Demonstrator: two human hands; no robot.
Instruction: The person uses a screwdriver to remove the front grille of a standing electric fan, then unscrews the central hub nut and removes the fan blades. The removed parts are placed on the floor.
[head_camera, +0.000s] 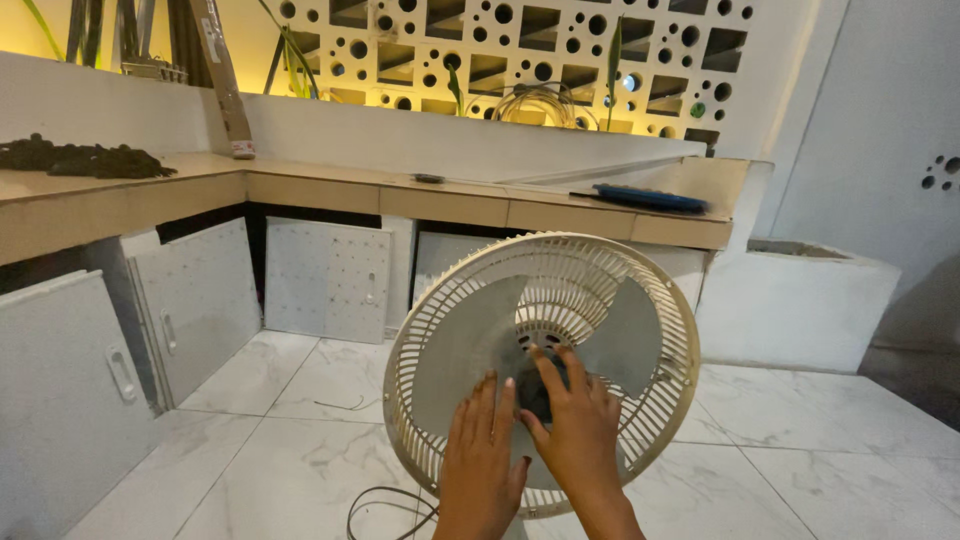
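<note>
While both hands were at the fan, one round cream-coloured fan head stood upright on the tiled floor, low and centre in the head view, front guard off and the rear grille facing the camera.

Counts: one fan; three pale blades visible; one dark hub; two hands. One dark cord curled on the floor at the fan's lower left.

Left hand: flat, fingers straight and close together, palm laid against the lower left blade. It clasped nothing.

Right hand: fingers bent around the hub at the blade centre, fingertips touching it. Whether they actually pinched the hub, I could not tell.

Surroundings: one L-shaped wooden counter ran behind the fan. Four white perforated panels leaned against the counter base, at least two with handles. One blue flat object lay on the counter's right end, close to the edge. One dark heap sat on the left section. One white planter box stood right of the fan, well apart.

Edges and room: the fan rim stood apart from the panels and the planter. Open tile lay on both sides, wider to the right; the cord lay just beside the rim at lower left.
</note>
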